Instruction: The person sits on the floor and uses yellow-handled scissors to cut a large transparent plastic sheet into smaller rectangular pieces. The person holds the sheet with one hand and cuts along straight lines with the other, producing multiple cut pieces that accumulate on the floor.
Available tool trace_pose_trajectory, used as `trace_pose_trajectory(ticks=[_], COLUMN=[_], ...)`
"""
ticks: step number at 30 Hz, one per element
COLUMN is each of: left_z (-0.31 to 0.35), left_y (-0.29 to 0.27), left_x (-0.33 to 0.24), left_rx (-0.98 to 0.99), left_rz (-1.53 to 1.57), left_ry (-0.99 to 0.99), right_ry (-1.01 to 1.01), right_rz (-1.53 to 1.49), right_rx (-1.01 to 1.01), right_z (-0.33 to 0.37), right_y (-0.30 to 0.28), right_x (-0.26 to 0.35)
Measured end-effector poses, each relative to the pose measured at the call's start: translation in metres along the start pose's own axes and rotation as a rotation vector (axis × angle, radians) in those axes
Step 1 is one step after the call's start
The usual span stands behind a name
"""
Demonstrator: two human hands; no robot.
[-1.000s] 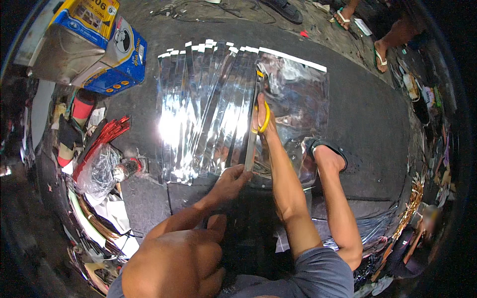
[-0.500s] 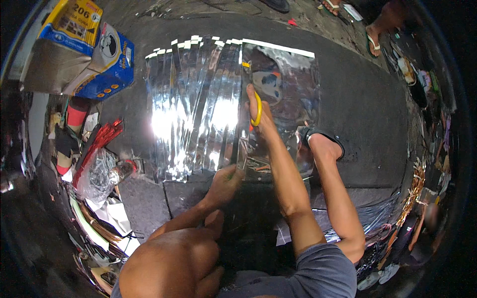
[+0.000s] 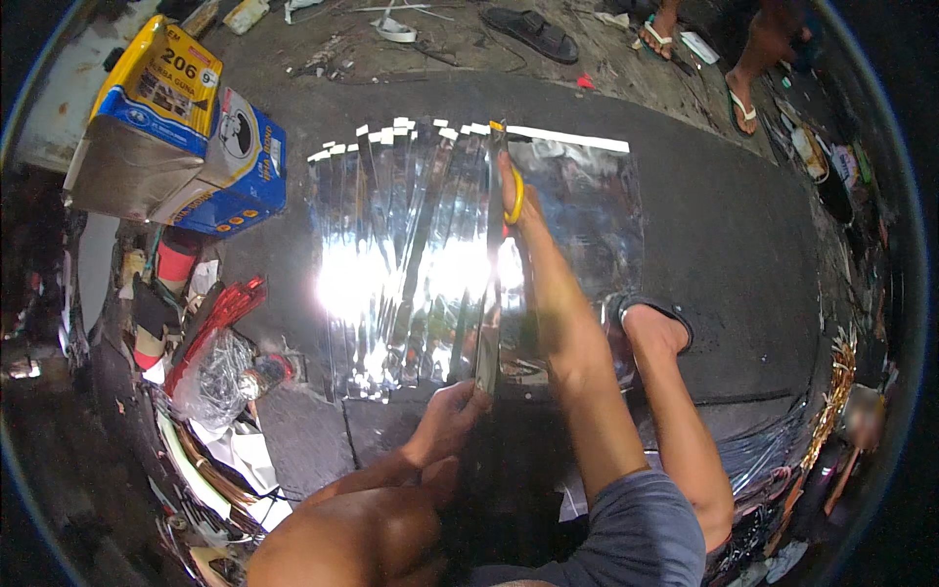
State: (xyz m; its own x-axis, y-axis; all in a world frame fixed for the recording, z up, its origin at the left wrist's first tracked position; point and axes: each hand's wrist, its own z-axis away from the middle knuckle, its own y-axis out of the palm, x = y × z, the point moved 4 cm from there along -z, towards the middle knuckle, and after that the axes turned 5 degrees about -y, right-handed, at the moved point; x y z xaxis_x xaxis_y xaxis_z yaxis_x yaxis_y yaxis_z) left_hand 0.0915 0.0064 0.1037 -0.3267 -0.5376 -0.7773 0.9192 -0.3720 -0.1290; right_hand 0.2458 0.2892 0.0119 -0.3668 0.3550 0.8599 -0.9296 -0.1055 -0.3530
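My right hand (image 3: 514, 188) is closed on a pair of scissors with a yellow handle (image 3: 518, 201), near the far edge of a shiny silver foil sheet (image 3: 597, 225). Their blades are hard to make out. My closed left hand (image 3: 448, 419) pinches the near end of a narrow foil strip (image 3: 490, 347) along the sheet's left side. To the left lie several silver foil strips (image 3: 381, 235), side by side and partly overlapping, with white ends along the far edge. Strong glare hides part of their surface.
A blue, yellow and silver tin (image 3: 147, 171) stands at the far left. Below it lie red tinsel (image 3: 220, 318) and a clear plastic bag (image 3: 217, 377). My sandalled foot (image 3: 657, 328) rests beside the sheet's right edge. Another person's feet (image 3: 741, 103) are at the far right.
My right hand has moved the scissors along the foil to its far edge. A strip now stands apart from the sheet, its near end in my left hand. The view has shifted.
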Motion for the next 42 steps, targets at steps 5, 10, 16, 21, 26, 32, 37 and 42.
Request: trace_pose_trajectory(ticks=[5,10,16,21,26,32,37,42], left_z=[0.001,0.015,-0.008,-0.015,-0.074,-0.135,-0.148,-0.143], left_y=[-0.008,-0.010,-0.042,-0.067,-0.005,0.064,0.049,0.041], left_x=[-0.007,-0.004,0.045,0.056,0.080,0.131,0.114,0.098], left_rx=[0.040,0.018,0.007,-0.767,-0.203,-0.124,-0.453,-0.169], left_rz=[0.085,0.008,0.039,-0.771,-0.273,0.283,-0.193,0.156], left_ry=[-0.058,0.029,-0.131,0.255,0.126,-0.138,0.135,-0.049], right_ry=[0.053,0.028,0.145,0.039,0.079,0.258,0.364,0.462], right_rz=[-0.049,-0.115,-0.402,-0.544,-0.927,-0.917,-0.793,-0.605], right_rx=[-0.021,-0.099,-0.008,-0.059,0.056,0.034,0.026,0.056], right_z=[-0.038,-0.062,-0.059,-0.015,0.118,0.278,0.342,0.386], right_y=[0.000,-0.001,-0.021,-0.037,-0.039,-0.014,0.001,0.010], right_x=[-0.010,-0.016,0.002,0.000,-0.046,-0.074,-0.084,-0.089])
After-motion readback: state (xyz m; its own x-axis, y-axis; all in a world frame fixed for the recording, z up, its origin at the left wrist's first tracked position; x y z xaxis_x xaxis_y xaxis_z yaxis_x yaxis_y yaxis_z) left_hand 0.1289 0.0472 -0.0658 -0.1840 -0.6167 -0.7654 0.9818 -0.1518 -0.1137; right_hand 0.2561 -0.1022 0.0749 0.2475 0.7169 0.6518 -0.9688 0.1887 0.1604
